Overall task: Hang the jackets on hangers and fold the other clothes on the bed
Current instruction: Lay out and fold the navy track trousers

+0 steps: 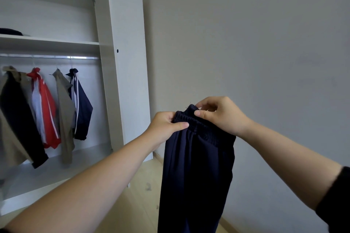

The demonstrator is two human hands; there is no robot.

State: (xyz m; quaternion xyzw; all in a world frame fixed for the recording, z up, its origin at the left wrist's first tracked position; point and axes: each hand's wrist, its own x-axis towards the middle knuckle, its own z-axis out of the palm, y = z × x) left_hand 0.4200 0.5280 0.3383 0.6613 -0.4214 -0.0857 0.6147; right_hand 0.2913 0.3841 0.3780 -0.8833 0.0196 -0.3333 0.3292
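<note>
A pair of dark navy trousers (195, 172) hangs straight down in front of me, held up by its elastic waistband. My left hand (166, 126) pinches the waistband's left end between thumb and fingers. My right hand (221, 115) grips the waistband's right part from above, close beside the left hand. In the open wardrobe at the left, several jackets hang from the rail (49, 56): a khaki and black one (15, 115), a red and white one (45, 108), a khaki one (65, 113) and a navy one with white stripes (82, 106). The bed is out of view.
The white wardrobe's open door (128, 73) stands between the jackets and my hands. A dark folded item (10, 31) lies on the wardrobe shelf. A grey wall (265, 43) fills the right side, above a light wooden floor (140, 204).
</note>
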